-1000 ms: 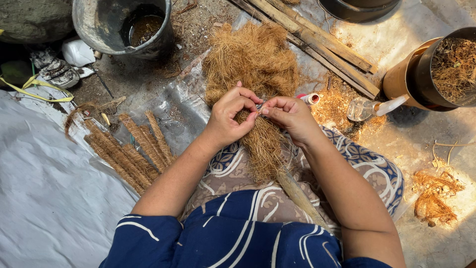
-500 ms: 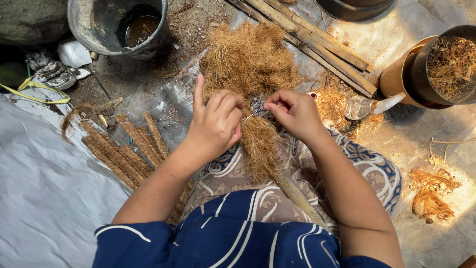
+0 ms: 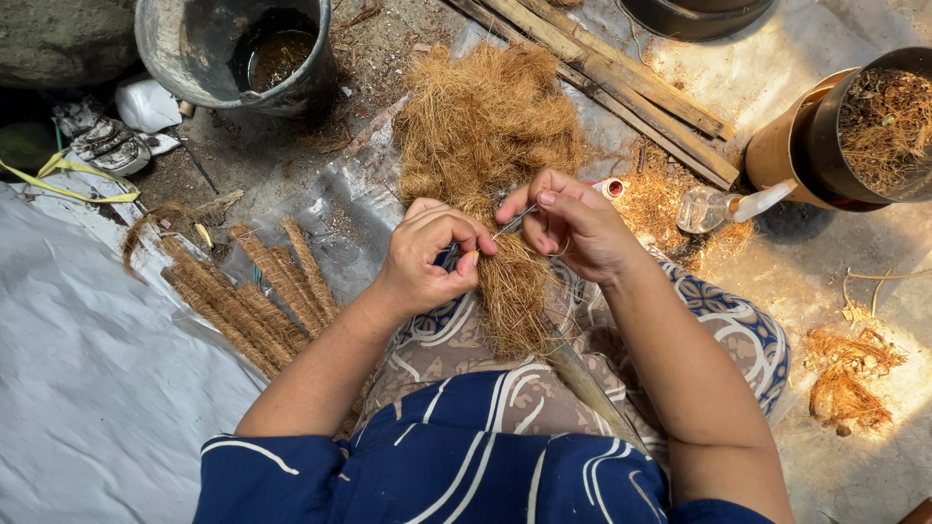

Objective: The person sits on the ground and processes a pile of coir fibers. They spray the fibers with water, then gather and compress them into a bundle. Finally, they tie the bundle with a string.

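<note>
Both hands, left (image 3: 432, 257) and right (image 3: 573, 223), pinch shut on a thin strand (image 3: 513, 223) over the fibre bundle (image 3: 510, 291)

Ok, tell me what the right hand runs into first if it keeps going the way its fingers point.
The right hand points toward the left hand, across the coir fibre bundle. It would likely meet the left hand's fingertips first, along the thin strand stretched between them. Depth is uncertain from one view.
</note>
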Action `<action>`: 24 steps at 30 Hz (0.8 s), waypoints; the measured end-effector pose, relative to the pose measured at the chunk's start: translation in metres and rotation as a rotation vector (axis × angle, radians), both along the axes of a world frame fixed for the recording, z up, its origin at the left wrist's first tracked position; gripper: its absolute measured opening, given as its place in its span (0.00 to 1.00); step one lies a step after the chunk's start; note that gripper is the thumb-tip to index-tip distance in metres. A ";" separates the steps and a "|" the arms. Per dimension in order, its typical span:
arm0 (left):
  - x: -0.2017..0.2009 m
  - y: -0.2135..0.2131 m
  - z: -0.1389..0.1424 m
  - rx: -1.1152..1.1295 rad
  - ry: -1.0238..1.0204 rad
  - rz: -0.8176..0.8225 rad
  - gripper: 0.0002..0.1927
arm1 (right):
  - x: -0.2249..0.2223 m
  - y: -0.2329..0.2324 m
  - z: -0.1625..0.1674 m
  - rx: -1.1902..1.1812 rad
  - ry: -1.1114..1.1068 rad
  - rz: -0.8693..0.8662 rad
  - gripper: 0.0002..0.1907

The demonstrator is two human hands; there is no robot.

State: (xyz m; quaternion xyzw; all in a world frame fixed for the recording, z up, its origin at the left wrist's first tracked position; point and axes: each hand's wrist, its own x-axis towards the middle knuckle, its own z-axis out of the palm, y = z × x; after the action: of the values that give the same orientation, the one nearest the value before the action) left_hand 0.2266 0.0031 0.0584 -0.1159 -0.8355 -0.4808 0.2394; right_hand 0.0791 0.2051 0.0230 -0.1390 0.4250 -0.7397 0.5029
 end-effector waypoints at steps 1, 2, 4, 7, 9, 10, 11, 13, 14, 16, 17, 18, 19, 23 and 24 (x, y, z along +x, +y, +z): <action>-0.001 0.000 -0.001 -0.009 0.004 0.008 0.08 | 0.002 -0.001 0.002 -0.045 -0.091 0.021 0.07; -0.001 -0.001 -0.003 -0.018 0.009 0.015 0.08 | 0.003 -0.002 0.004 -0.056 -0.047 0.041 0.08; -0.001 -0.003 -0.005 -0.077 0.014 0.029 0.08 | 0.006 -0.006 0.003 -0.079 0.041 0.082 0.11; 0.003 -0.006 -0.010 -0.194 0.012 0.041 0.08 | 0.005 -0.008 -0.002 0.005 0.196 0.073 0.11; 0.005 -0.010 -0.014 -0.231 0.009 0.034 0.08 | 0.004 -0.010 -0.005 0.072 0.354 0.047 0.11; 0.004 -0.012 -0.017 -0.253 -0.022 0.061 0.06 | 0.003 -0.009 -0.006 0.106 0.433 0.033 0.11; 0.002 -0.014 -0.019 -0.274 -0.053 0.088 0.06 | 0.000 -0.008 -0.006 0.135 0.509 0.005 0.11; 0.004 -0.019 -0.020 -0.247 -0.115 0.118 0.05 | -0.003 -0.005 -0.004 0.194 0.659 -0.052 0.10; 0.007 -0.022 -0.018 -0.198 -0.144 0.120 0.05 | -0.002 -0.004 -0.004 0.177 0.718 -0.024 0.10; 0.013 -0.022 -0.013 -0.137 -0.185 0.140 0.06 | 0.004 -0.005 -0.004 0.142 0.831 0.042 0.10; 0.015 -0.019 -0.009 -0.125 -0.197 0.155 0.06 | 0.008 -0.008 -0.005 0.149 0.774 0.028 0.10; 0.016 -0.017 -0.004 -0.112 -0.208 0.166 0.06 | 0.013 -0.011 -0.007 0.158 0.717 0.011 0.10; 0.016 -0.015 0.000 -0.156 -0.159 0.218 0.09 | 0.015 -0.012 -0.008 0.167 0.662 -0.006 0.11; 0.013 -0.012 0.018 -0.332 0.026 0.396 0.17 | 0.015 -0.013 -0.012 0.080 0.438 -0.029 0.11; 0.012 -0.010 0.021 -0.376 0.066 0.427 0.18 | 0.015 -0.013 -0.013 0.049 0.387 -0.029 0.11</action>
State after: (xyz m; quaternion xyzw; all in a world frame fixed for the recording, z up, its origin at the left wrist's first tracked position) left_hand 0.2386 -0.0071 0.0789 0.0046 -0.9072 -0.2520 0.3368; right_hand 0.0939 0.1926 0.0103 -0.2604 0.5334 -0.6958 0.4043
